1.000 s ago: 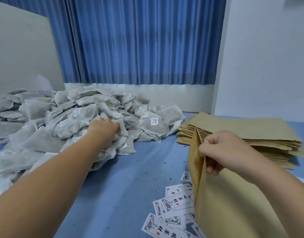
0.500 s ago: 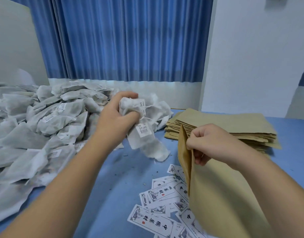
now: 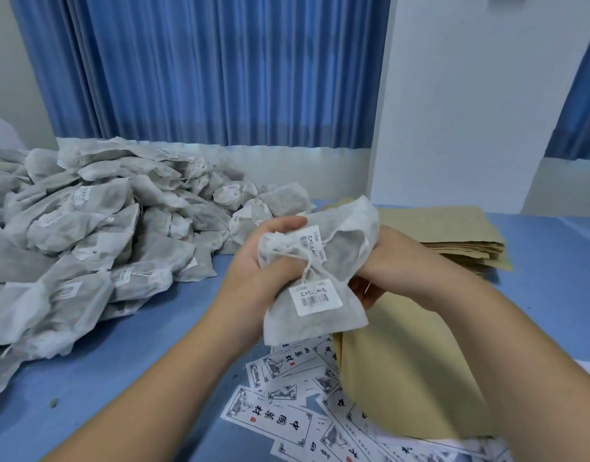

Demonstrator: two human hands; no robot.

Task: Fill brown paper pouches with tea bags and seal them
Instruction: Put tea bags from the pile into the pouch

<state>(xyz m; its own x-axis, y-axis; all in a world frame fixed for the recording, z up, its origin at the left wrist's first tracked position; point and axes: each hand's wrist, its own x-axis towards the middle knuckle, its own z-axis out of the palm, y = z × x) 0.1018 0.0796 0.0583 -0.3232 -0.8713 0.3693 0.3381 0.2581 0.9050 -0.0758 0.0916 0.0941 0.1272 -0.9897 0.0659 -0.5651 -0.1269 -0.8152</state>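
Note:
My left hand (image 3: 263, 261) grips a bunch of white tea bags (image 3: 323, 261) with barcode tags, held right above the mouth of a brown paper pouch (image 3: 403, 371). My right hand (image 3: 383, 261) holds the pouch by its top edge, partly hidden behind the tea bags. The pouch stands tilted on the blue table (image 3: 137, 361) in front of me. A big heap of tea bags (image 3: 97, 235) covers the left side of the table.
A stack of flat brown pouches (image 3: 453, 235) lies at the back right. Several printed white labels (image 3: 287, 405) are scattered under and beside the held pouch. Blue curtains and a white wall stand behind the table.
My left hand grabbed tea bags from the heap and carried them right, up to the pouch mouth. My right hand kept holding the pouch.

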